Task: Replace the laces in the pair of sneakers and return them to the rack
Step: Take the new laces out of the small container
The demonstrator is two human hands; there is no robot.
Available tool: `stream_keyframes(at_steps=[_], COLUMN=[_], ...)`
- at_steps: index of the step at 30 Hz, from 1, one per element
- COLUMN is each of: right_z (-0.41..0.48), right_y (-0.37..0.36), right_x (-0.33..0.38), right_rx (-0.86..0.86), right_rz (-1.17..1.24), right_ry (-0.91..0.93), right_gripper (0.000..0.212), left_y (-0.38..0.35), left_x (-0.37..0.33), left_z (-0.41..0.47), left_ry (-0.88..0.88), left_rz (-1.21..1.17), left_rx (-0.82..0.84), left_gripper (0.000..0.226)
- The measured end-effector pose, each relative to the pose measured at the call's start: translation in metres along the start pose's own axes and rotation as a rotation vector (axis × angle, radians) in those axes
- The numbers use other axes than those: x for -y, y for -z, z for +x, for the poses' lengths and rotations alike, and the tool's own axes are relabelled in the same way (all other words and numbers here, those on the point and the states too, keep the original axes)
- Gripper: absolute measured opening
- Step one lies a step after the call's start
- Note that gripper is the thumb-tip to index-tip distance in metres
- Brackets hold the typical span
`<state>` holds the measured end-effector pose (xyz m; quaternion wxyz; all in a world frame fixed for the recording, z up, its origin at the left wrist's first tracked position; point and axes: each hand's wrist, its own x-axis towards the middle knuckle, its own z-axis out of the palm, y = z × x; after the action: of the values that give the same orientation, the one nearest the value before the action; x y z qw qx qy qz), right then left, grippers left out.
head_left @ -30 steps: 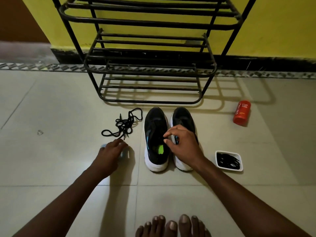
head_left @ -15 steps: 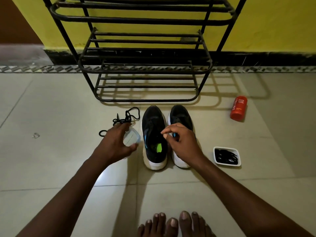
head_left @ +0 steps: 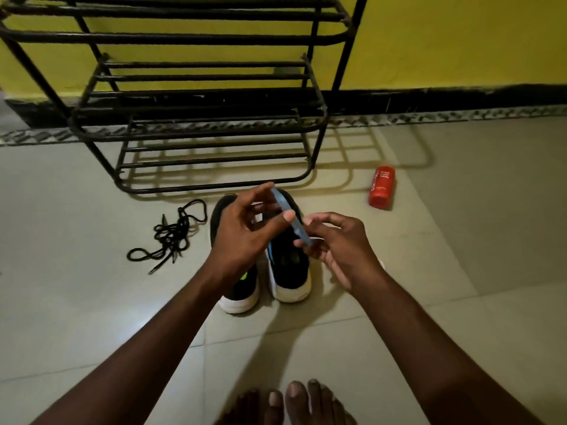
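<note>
TILED FLOOR, SHOE JOB: my L hand (head_left: 245, 231) and R hand (head_left: 339, 245) meet in mid-air, both pinching one thin bluish plastic piece (head_left: 291, 219) seen edge-on. L thumb & curled fingers grip its upper part; R thumb & fingertips nip its lower end, other R fingers loosely bent. Can't tell what the piece is. Directly beneath the hands, two black, white-soled shoes stand side by side, heels toward me: left sneaker (head_left: 241, 291) under my L wrist, right sneaker (head_left: 290, 271) below the gap btwn the hands. Loose black laces (head_left: 171, 234) lie tangled on the floor (head_left: 92, 302) left of my L hand, apart from the shoes. Beyond the hands, the black metal rack (head_left: 199, 118) stands against a yellow wall (head_left: 460, 41). A red bottle (head_left: 382, 191) lies beyond & right of my R hand. My bare toes (head_left: 294, 403) show nearest me
</note>
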<state>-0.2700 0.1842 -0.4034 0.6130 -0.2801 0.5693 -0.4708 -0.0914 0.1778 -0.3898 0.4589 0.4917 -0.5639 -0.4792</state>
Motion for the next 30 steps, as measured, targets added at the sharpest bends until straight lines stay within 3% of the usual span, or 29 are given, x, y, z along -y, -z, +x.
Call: stream_keyframes(at_steps=[4, 9, 13, 22, 30], right_z=[0.011, 0.019, 0.020, 0.016, 0.023], right_y=[0.044, 0.095, 0.125, 0.166, 0.166], right_x=[-0.008, -0.014, -0.022, -0.053, -0.069], right_rx=[-0.196, -0.350, -0.384, -0.479, -0.443], right_rz=[0.016, -0.115, -0.232, -0.519, -0.608], right_ry=[0.054, 0.112, 0.120, 0.212, 0.257], right_gripper=[0.016, 0.019, 0.022, 0.024, 0.021], left_y=[-0.031, -0.068, -0.099, -0.150, -0.161], left_x=[0.008, 0.034, 0.043, 0.065, 0.089], left_z=[0.003, 0.009, 0.009, 0.014, 0.016], left_ry=[-0.009, -0.165, -0.211, -0.155, -0.078], left_rz=[0.095, 0.597, 0.801, 0.913, 0.928], left_rx=[0.156, 0.339, 0.446, 0.617, 0.589], left_gripper=[0.070, 0.086, 0.089, 0.070, 0.053])
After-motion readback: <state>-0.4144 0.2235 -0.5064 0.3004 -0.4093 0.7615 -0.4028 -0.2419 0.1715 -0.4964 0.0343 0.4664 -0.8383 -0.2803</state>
